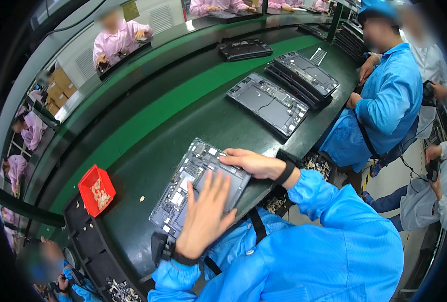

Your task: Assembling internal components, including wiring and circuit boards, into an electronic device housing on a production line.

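An opened laptop base (185,173) is at the near edge of the green bench in front of me, its circuit board and dark battery exposed. My left hand (206,214) is spread over its inside, fingers stretched out and slightly blurred by motion, holding nothing. I cannot tell whether its fingertips touch the parts. At the far right edge of the base, my right hand (251,162) grips the rim, its fingertips on the top side. Whatever part of that hand is under the base stays hidden.
A red bin (96,190) with small pale pieces stands left, beside a black divided tray (90,241). More opened laptop bases (269,103) lie farther right, some in a stack (306,73). A co-worker in blue (389,95) stands at the right. One loose pale piece (142,199) lies on the bench.
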Available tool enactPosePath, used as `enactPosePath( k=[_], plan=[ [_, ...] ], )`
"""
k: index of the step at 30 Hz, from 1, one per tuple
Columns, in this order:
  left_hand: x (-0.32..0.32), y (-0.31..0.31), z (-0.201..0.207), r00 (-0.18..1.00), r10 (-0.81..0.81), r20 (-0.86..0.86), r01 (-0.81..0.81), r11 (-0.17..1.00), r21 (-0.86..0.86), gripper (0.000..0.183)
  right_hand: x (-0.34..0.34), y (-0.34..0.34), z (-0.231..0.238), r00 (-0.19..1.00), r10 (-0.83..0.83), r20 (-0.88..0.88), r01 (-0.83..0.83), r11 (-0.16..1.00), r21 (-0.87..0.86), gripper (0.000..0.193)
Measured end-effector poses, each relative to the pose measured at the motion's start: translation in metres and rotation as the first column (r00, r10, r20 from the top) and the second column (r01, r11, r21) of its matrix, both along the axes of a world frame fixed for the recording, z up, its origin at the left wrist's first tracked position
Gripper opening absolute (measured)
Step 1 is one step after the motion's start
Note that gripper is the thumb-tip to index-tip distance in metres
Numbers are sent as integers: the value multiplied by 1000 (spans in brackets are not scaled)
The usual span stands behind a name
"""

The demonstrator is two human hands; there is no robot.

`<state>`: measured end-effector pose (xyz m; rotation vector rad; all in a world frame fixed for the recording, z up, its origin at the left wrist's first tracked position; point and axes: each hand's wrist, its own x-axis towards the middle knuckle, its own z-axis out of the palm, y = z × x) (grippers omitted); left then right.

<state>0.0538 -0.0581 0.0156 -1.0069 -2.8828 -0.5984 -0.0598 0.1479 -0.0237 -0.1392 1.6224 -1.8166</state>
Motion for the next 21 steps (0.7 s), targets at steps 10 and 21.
enactPosePath(
  k=[10, 21],
  plan=[
    [100, -65, -5, 196, -946, 257, 184, 293, 938, 40, -2, 102, 17, 715, -698, -37, 606, 646, -465, 29],
    [107, -58, 1, 349, -858, 377, 107, 436, 893, 13, -39, 154, 20, 655, -687, -315, 684, 716, -138, 46]
  ],
)
